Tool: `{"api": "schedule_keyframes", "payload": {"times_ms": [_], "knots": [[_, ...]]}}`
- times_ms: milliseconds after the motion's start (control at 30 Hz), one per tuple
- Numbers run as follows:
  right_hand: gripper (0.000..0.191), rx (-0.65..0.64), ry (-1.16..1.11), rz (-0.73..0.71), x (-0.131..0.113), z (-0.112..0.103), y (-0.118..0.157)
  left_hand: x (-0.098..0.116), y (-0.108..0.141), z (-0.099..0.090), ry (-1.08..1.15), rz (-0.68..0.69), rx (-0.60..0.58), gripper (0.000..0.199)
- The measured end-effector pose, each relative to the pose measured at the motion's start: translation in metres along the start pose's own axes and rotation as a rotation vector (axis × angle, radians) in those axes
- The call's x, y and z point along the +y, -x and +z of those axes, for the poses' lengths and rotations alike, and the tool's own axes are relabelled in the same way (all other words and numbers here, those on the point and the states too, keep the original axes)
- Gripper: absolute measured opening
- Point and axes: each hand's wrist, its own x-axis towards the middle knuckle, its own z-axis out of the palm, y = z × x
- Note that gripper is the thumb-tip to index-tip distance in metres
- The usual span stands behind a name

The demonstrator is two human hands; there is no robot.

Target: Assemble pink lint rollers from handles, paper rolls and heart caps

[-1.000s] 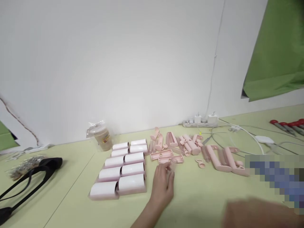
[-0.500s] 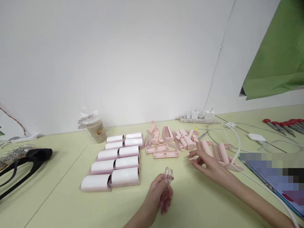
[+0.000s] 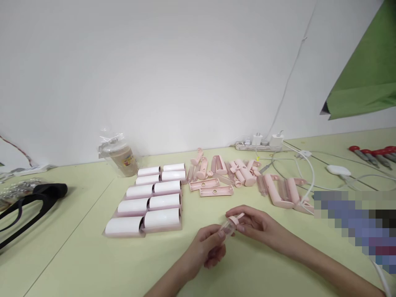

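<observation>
My left hand [image 3: 210,247] is wrapped round a clear tube [image 3: 228,228], which tilts up to the right. At the tube's upper end sits a small pink cap [image 3: 234,221], pinched by the fingers of my right hand [image 3: 253,225]. Whether the cap is fully seated cannot be told. Behind my hands lie two open pink trays [image 3: 216,191], each with a hole, and a pile of pink cylinders and small parts [image 3: 244,172]. More pink holders [image 3: 276,192] lie behind my right hand.
White rolls [image 3: 162,218] in two columns stand left of my hands. A bagged cup [image 3: 123,161] is by the wall. Black straps [image 3: 46,202] lie at far left. A power strip [image 3: 258,146], white cables [image 3: 312,173] and red-handled tools [image 3: 368,154] are on the right.
My right hand has moved left and nearer, bringing the pink cap from beside the pile to the tube's end. The tube in my left hand now leans to the right.
</observation>
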Motion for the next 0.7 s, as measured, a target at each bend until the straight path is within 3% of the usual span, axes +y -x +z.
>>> {"api": "schedule_keyframes", "payload": {"times_ms": [367,700], "knots": [[0.02,-0.013,0.359,-0.061,-0.0073,-0.0103,0.0024,0.0053,0.0027,-0.0043,-0.13,-0.063,-0.104,0.042],[0.02,-0.022,0.569,-0.013,-0.0038,-0.007,0.0082,0.0017,0.0043,0.0018,-0.297,-0.082,-0.079,0.042]]}}
